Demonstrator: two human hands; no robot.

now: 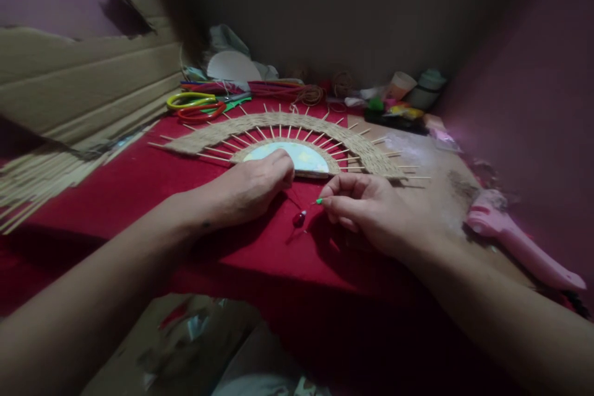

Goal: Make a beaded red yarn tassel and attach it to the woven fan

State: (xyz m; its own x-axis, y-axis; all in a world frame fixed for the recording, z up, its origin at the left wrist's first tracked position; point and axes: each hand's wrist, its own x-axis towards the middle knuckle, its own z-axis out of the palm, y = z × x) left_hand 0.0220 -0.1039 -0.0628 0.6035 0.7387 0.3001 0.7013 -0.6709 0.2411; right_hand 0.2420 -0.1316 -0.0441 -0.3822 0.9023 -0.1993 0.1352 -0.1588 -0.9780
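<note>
My right hand (364, 207) pinches a small green bead (319, 201) between thumb and fingertips. Just left of it hangs a dark red bead (299, 219) with a pale bit at its top, on a thin thread. My left hand (266, 182) is closed, its fingertips pinched together where the thread seems to run up to them. Behind both hands lies a half-round woven fan (273, 120) of thin sticks and tan twine. Its pale blue half-disc centre (309, 158) is partly covered by my left hand.
Yellow-handled and red-handled scissors (202, 112) lie behind the fan at left. A pink glue gun (520, 241) rests at right on a brown board (445, 185). Bundled sticks (46, 182) and cardboard (83, 74) are at left. A cup (401, 85) and twine (310, 95) sit at the back.
</note>
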